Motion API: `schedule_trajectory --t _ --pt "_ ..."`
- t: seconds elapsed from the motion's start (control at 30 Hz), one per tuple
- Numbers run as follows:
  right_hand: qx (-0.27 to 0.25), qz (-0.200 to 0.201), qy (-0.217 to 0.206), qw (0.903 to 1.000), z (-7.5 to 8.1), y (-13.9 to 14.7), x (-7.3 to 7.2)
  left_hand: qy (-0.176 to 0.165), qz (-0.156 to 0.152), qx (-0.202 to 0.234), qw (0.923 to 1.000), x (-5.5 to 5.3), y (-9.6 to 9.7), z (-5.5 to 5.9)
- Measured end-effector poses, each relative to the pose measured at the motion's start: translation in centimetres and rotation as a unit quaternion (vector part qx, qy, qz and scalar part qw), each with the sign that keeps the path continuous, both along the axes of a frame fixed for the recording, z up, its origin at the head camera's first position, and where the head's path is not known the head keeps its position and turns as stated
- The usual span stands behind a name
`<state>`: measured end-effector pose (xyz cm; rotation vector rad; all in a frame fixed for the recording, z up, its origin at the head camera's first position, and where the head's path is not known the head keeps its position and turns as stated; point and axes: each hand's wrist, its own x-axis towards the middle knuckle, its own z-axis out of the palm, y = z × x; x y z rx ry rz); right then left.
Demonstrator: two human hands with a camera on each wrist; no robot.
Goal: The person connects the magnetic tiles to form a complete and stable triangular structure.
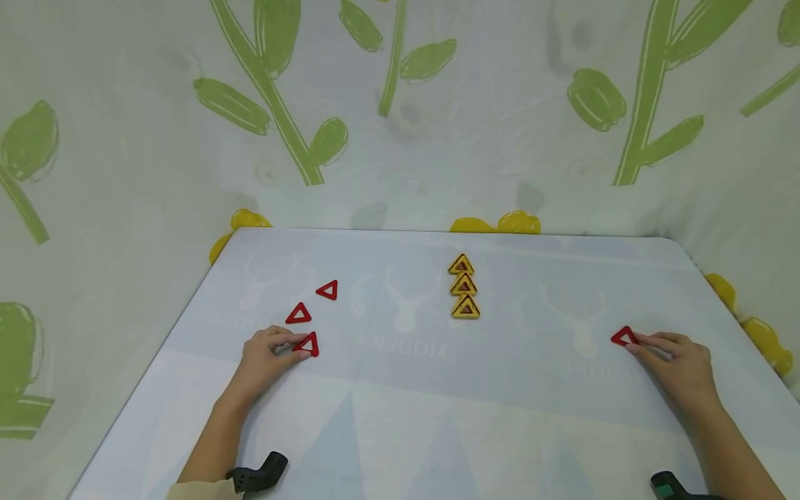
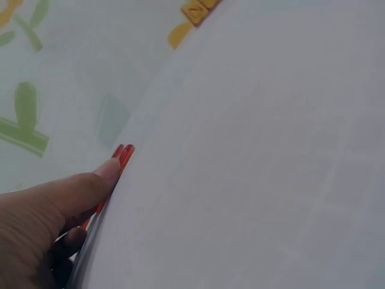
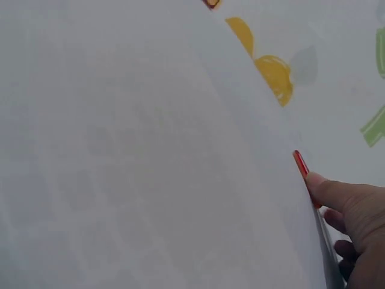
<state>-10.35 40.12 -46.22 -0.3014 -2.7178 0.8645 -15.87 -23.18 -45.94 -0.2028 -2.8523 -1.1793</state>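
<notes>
My left hand (image 1: 269,357) pinches a small red triangle frame (image 1: 314,344) between thumb and fingers, low over the left of the table. Just beyond it lie two more red triangles, one close by (image 1: 298,314) and another farther up and right (image 1: 328,290). On the right side my right hand (image 1: 681,368) pinches a single red triangle (image 1: 623,336) by its right corner. In the left wrist view, red edges (image 2: 125,155) show past the thumb. A thin red edge (image 3: 301,162) stands out beyond the thumb in the right wrist view.
Three yellow triangles with dark reddish centres (image 1: 464,285) form a column near the table's far middle. The white table (image 1: 400,430) has faint deer and tree prints. Behind it rises a pale wall covering (image 1: 437,167) with green leaves and yellow shapes.
</notes>
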Motion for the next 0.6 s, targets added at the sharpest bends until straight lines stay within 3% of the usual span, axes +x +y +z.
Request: schedule_trajectory --t 0.2,0.6 --pt "0.001 0.023 -0.014 0.9996 0.3 0.0 0.0 -0.001 -0.002 0.001 1.0 0.1 0.4 0.0" --pt "0.002 0.068 0.005 0.9977 0.6 -0.6 0.2 -0.011 -0.016 0.004 0.9998 0.1 1.2 0.2"
